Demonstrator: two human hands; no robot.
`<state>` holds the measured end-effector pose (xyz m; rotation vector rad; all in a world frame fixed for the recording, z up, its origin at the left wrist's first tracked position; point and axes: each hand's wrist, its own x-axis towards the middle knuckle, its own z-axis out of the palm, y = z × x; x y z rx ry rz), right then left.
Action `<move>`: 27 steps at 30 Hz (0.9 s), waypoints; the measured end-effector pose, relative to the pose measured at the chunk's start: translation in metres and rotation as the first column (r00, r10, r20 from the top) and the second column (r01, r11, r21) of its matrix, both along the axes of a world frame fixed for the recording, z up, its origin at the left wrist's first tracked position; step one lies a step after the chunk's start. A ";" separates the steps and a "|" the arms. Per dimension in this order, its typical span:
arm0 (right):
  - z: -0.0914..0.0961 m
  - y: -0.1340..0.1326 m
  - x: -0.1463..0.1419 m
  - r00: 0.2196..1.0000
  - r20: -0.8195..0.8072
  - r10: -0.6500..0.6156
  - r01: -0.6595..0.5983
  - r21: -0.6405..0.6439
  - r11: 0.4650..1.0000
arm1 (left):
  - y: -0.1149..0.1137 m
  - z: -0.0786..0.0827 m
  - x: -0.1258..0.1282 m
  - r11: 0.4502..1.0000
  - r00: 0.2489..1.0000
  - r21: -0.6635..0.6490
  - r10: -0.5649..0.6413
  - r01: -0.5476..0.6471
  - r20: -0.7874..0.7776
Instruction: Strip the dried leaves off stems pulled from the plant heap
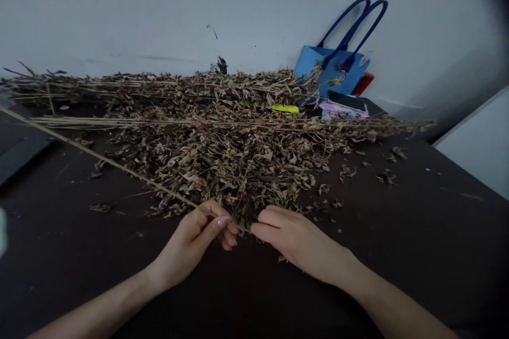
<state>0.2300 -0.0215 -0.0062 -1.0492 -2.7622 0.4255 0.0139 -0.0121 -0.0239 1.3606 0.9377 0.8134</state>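
A long thin dried stem runs from the far left edge diagonally down to my hands. My left hand is closed in a pinch on the stem near its lower end. My right hand pinches the same stem's tip just to the right, fingers curled. Both hands rest at the near edge of a big heap of dried leaves and twigs spread over the dark table.
More bare stems lie across the heap and at the back left. A blue bag with dark handles leans on the white wall at back right, next to a phone, a yellow object and papers.
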 end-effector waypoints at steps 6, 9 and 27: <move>0.003 -0.001 -0.001 1.000 0.003 -0.009 0.009 0.011 1.000 | -0.001 -0.001 0.001 1.000 1.000 -0.002 0.009 -0.009 0.014; 0.003 -0.001 -0.001 1.000 0.008 -0.011 0.010 0.023 1.000 | 0.000 -0.001 0.001 1.000 1.000 0.003 0.013 -0.013 0.020; -0.001 0.000 0.001 1.000 -0.022 0.021 -0.021 -0.004 1.000 | -0.002 -0.002 0.001 0.999 0.999 -0.006 -0.051 0.051 -0.014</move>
